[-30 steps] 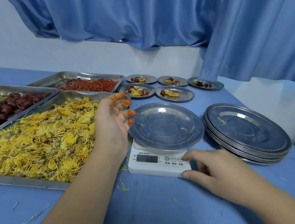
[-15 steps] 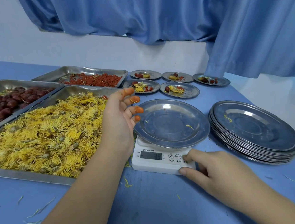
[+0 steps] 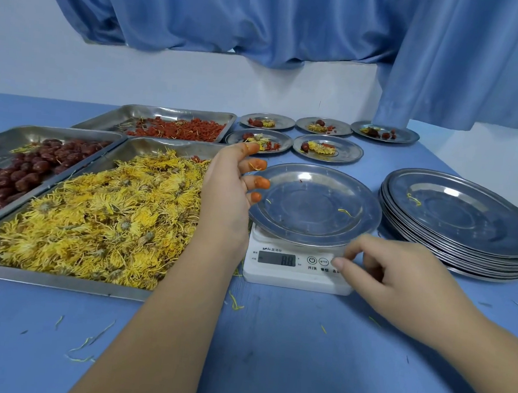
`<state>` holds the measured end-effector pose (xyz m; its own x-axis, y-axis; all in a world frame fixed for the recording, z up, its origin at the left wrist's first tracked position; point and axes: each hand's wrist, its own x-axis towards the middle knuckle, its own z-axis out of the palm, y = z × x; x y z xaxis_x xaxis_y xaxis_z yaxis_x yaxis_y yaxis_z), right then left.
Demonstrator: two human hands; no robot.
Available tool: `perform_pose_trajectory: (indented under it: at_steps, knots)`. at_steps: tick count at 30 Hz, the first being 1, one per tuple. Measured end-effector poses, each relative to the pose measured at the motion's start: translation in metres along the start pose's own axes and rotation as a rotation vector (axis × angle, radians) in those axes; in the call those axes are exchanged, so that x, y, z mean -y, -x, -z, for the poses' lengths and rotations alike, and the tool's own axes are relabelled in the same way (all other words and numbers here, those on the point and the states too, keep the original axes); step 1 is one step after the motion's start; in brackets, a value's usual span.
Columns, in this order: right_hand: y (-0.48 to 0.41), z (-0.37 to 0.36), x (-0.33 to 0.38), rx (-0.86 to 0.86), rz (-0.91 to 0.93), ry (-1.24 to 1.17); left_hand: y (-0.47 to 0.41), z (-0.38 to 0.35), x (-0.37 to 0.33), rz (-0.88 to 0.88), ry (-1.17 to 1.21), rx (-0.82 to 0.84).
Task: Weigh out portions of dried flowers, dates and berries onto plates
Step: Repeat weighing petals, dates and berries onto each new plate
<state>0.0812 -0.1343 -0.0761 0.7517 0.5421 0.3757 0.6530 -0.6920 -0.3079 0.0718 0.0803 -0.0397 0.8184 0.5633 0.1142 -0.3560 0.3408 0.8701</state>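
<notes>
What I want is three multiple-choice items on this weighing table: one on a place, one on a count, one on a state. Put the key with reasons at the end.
1. Where is the stack of empty plates?
A. To the right of the scale
B. On top of the flower tray
C. Behind the curtain

2. How many small plates at the back hold mixed portions?
A. Three
B. Five
C. Seven

3. In what state is the plate on the scale?
A. Heaped with dates
B. Almost bare
C. Upside down

Key:
1 A, the stack sits on the table to the scale's right.
2 B, three stand in the far row and two in the nearer row.
3 B, only a few stray petals lie in it.
</notes>
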Motion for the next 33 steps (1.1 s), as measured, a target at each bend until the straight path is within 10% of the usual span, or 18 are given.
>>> perform_pose_trajectory:
  at_steps: [22,33]
  knots:
    - [-0.023,-0.027,0.056,-0.445,0.304,0.038,0.009,0.019,-0.025,-0.265,-0.479,0.128]
    - [-0.027,-0.023,0.051,-0.384,0.306,-0.020,-0.077,0.085,-0.090,-0.047,-1.792,0.584]
